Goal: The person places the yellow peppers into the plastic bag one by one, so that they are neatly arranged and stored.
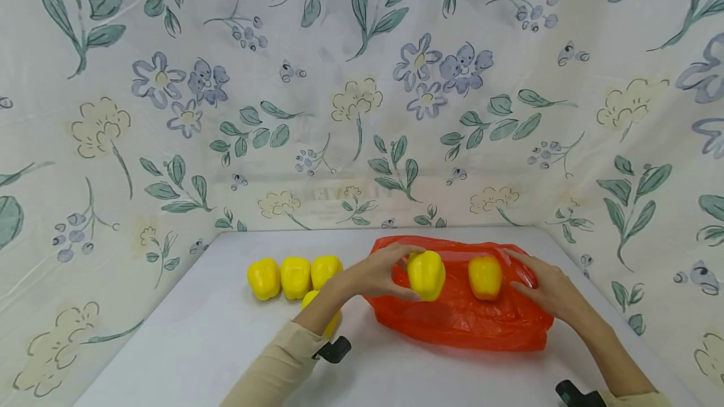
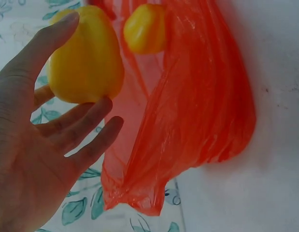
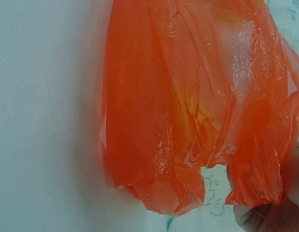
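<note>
My left hand (image 1: 376, 273) holds a yellow bell pepper (image 1: 427, 276) over the left part of a red plastic bag (image 1: 460, 328). In the left wrist view, the thumb lies against the upper side of this pepper (image 2: 86, 58) and fingertips support it from below. Another yellow bell pepper (image 1: 485, 278) sits in the bag's opening, right of the held one. At the bag's right end, my right hand (image 1: 551, 289) grips the bag's edge. The right wrist view shows gathered red plastic (image 3: 258, 181) by the fingers, most of the hand being out of frame.
On the white table (image 1: 170, 331), left of the bag, a row of yellow bell peppers (image 1: 295, 278) stands close together. One more pepper (image 1: 310, 298) is partly hidden behind my left forearm. A flowered cloth (image 1: 317, 143) hangs behind the table and along its sides.
</note>
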{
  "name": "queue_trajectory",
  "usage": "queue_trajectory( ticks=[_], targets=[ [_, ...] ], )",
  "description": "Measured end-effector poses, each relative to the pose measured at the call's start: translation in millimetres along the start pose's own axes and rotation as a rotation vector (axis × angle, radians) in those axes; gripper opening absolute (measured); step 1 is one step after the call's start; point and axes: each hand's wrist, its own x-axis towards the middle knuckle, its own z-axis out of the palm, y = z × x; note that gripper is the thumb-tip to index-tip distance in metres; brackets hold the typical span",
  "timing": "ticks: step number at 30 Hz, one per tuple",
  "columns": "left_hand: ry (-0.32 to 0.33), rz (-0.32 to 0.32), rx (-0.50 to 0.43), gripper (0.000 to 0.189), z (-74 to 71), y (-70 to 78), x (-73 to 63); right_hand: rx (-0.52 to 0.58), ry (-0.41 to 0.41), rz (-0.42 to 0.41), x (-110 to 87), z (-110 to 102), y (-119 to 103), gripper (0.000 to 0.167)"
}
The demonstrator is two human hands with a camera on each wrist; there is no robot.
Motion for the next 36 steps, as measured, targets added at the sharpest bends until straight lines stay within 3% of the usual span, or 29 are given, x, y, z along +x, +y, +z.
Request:
queue_trajectory(
  ticks=[4,20,31,36],
  targets=[
    [-0.035,-0.021,0.026,0.082,3.8,3.4,11.1,-0.005,0.007,-0.006,0.2,-0.1,0.7,0.064],
    [-0.132,-0.006,0.159,0.080,21.0,15.5,50.5,-0.006,-0.005,0.009,-1.0,1.2,0.5,0.066],
    [-0.131,-0.166,0.187,0.078,31.8,14.5,66.5,-0.028,-0.011,0.008,1.0,1.1,-1.2,0.066],
    [-0.139,-0.207,0.184,0.077,33.2,14.5,75.2,-0.031,0.000,-0.016,0.5,1.1,-0.4,0.065]
  ],
)
